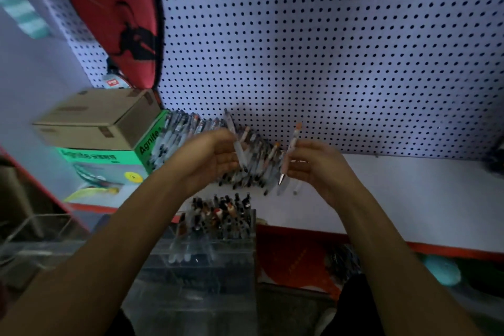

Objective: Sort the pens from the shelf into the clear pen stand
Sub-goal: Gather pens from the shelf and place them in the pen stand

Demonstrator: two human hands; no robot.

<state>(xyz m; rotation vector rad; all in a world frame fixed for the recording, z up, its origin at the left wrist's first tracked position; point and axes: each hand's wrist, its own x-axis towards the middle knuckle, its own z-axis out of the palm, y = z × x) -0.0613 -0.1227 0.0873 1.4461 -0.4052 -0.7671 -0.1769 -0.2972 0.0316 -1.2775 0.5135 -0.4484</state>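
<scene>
**Pens in both hands above the stand**

Pens are held one per hand: the left hand (215, 155) pinches a clear pen (236, 142), the right hand (313, 163) a pink pen (289, 154), tip down. Behind them the loose pile of pens (207, 144) leans along the shelf (409, 194). Below sits the clear pen stand (218, 229), its rear slots crowded; a careless drop could glance off the standing caps and miss.
</scene>
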